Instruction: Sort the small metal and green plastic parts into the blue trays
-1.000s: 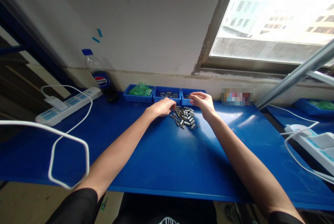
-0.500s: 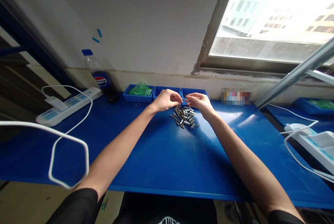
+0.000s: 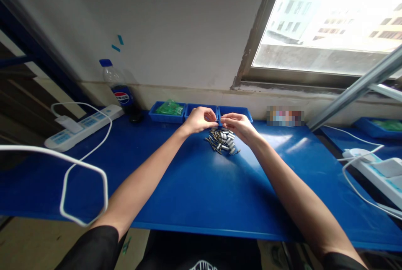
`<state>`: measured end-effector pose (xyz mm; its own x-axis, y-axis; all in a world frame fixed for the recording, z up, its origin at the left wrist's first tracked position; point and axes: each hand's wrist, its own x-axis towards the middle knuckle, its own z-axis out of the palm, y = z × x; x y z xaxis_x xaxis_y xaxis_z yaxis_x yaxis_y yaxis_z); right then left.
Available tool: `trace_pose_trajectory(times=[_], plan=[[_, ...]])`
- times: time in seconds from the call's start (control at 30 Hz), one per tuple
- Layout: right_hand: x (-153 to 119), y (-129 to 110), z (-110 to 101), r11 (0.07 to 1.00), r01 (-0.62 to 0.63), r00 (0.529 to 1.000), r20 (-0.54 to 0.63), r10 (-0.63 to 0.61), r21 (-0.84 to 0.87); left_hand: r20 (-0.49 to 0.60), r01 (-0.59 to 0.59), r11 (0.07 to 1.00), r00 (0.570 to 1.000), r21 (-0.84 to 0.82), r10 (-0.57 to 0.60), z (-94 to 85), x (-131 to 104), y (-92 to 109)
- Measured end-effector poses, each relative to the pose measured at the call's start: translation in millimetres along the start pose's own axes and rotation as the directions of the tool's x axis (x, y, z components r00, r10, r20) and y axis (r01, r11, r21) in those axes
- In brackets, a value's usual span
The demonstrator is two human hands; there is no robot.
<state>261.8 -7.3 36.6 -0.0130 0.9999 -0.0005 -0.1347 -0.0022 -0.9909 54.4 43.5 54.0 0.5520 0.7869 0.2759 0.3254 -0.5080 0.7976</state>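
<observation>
My left hand (image 3: 201, 120) is closed in a pinch just above a pile of small parts. Facing it, fingertips nearly touching, my right hand (image 3: 236, 124) is pinched too. Something small and dark shows between the fingertips, too tiny to name. Below the hands, on the blue table (image 3: 201, 194), lie thin brass-and-dark pins (image 3: 214, 139) on the left of the pile and short silver cylinders (image 3: 230, 141) on the right. Behind the hands stand a middle blue tray (image 3: 192, 107) and a right blue tray (image 3: 243, 112), both partly hidden.
A left blue tray (image 3: 157, 115) holds green plastic bags (image 3: 170, 107). A cola bottle (image 3: 122, 94) stands by the wall near a white power strip (image 3: 64, 138). A white cable (image 3: 106, 186) loops at left. Another power strip (image 3: 373, 169) lies at right beside a metal post (image 3: 354, 87).
My right hand has moved slightly left, bringing its fingertips closer to my left hand's. Its fingers are more closely pinched. My left hand has barely moved.
</observation>
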Motion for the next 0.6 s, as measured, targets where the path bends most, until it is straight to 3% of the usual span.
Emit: trace_pose_trajectory(times=[0.1,0.2,0.3,0.6], plan=[[3.1,-0.9,-3.7,0.985,0.086,0.969,-0.217,-0.119,-0.152,0.119,0.015,0.983,0.992,0.181,-0.037,-1.5,-2.0,-1.9],[6.0,-1.1,-10.3,0.965,0.105,0.928,-0.324,-0.182,-0.242,0.276,-0.022,0.946,0.959,0.322,-0.072,-2.0,-3.9,-5.7],[7.5,-0.9,-14.3,0.969,0.105,0.928,-0.327,-0.176,-0.223,0.355,-0.067,0.911,0.931,0.406,-0.089,-0.3,-5.0,-10.5],[5.0,-4.3,-8.2,0.973,0.097,0.953,-0.264,-0.152,-0.210,0.351,-0.079,0.871,0.930,0.484,-0.110,4.6,-4.4,-17.3]])
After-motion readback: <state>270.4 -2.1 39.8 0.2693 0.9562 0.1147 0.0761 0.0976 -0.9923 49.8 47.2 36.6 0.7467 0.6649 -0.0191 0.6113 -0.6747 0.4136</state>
